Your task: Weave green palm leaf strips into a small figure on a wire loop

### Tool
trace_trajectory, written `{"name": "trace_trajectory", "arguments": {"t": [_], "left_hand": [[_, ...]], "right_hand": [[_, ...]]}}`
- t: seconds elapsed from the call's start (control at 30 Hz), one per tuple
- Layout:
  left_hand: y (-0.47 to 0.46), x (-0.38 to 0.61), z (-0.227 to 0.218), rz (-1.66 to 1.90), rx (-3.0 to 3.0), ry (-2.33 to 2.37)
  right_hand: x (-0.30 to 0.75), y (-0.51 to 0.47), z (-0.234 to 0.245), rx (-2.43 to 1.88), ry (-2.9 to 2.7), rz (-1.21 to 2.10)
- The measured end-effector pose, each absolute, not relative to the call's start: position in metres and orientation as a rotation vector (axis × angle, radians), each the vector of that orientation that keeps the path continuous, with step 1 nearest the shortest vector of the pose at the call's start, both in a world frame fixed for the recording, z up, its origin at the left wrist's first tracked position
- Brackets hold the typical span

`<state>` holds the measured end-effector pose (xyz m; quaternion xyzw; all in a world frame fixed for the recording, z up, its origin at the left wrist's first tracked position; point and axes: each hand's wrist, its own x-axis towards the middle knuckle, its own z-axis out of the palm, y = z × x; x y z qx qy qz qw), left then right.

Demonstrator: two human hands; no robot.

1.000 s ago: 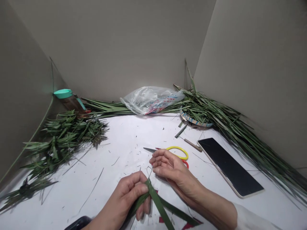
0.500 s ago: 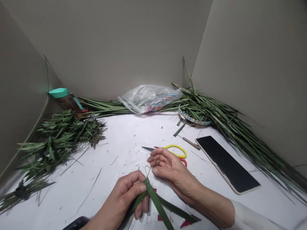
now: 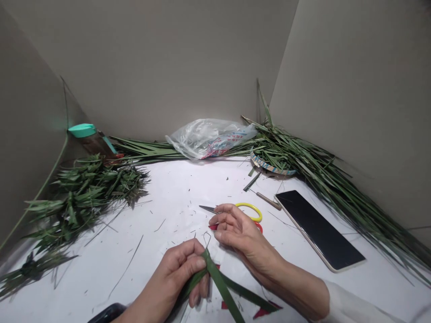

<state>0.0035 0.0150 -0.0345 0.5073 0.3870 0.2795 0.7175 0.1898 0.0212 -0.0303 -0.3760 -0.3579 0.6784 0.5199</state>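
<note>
Your left grip (image 3: 183, 267) is clamped on green leaf strips (image 3: 219, 281) toward the tabletop's (image 3: 175, 188) near edge.
A thin loop (image 3: 209, 241) stands up from the strips beside your right grip (image 3: 240, 233), whose thumb and fingers are apart. Toward the right edge lies a phone (image 3: 319, 231); scissors (image 3: 258, 211) lie beyond your right grip, partly hidden by it. A clear plastic bag (image 3: 208, 137) rests on long leaves (image 3: 141, 150) along the far edge.

The head-worn camera looked forward and down from the near side of the table (image 3: 175, 184), close above the left hand (image 3: 182, 265) and right hand (image 3: 240, 234), facing the wall (image 3: 161, 67).
</note>
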Motion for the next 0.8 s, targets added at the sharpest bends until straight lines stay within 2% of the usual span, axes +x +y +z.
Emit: {"name": "trace_trajectory", "arguments": {"t": [0.8], "left_hand": [[0.0147,0.0045,-0.0318,0.624,1.108,0.85]], "right_hand": [[0.1897,0.0216,-0.035,-0.889,-0.899,1.65]]}}
